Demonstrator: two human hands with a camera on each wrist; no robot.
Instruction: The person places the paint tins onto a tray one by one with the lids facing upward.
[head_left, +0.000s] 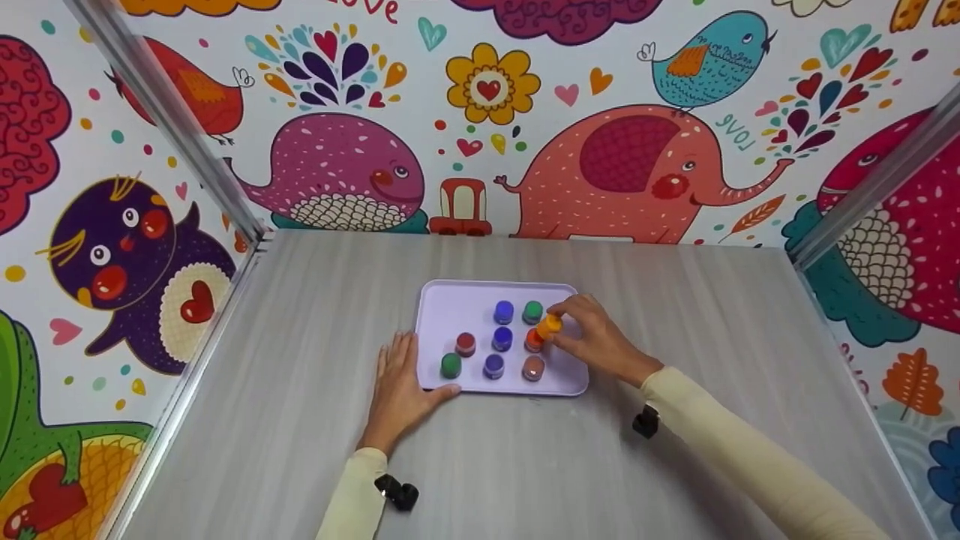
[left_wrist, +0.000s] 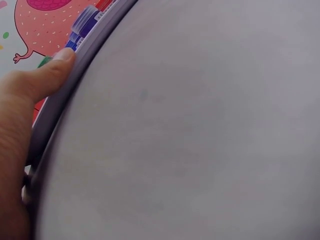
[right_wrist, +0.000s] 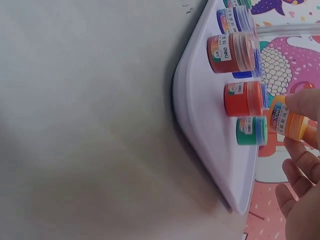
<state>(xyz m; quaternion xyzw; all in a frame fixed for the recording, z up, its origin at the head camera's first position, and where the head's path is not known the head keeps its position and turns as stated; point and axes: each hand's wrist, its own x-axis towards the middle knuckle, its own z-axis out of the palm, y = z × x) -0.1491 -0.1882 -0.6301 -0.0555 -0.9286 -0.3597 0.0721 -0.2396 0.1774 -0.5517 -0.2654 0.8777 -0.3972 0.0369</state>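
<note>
My right hand [head_left: 606,343] pinches a small orange paint jar [head_left: 550,326] between thumb and fingers. The right wrist view shows this jar tilted, with its printed label [right_wrist: 281,119] facing the camera. In the head view it overlaps a red paint jar [head_left: 533,342] on the lilac tray [head_left: 442,304]. A green jar [head_left: 533,311] stands just behind, and a brown one [head_left: 533,368] in front. My left hand [head_left: 401,394] rests at the tray's near left corner, fingers extended along the left side. Its thumb [left_wrist: 57,67] lies over the near rim.
Blue and purple jars [head_left: 502,339] form a column mid-tray. Toward its left stand a dark red jar [head_left: 465,345] and another green jar [head_left: 451,366]. The tray lies on a grey wood-grain table [head_left: 330,315], enclosed by cartoon-printed walls [head_left: 480,165] with metal corner posts.
</note>
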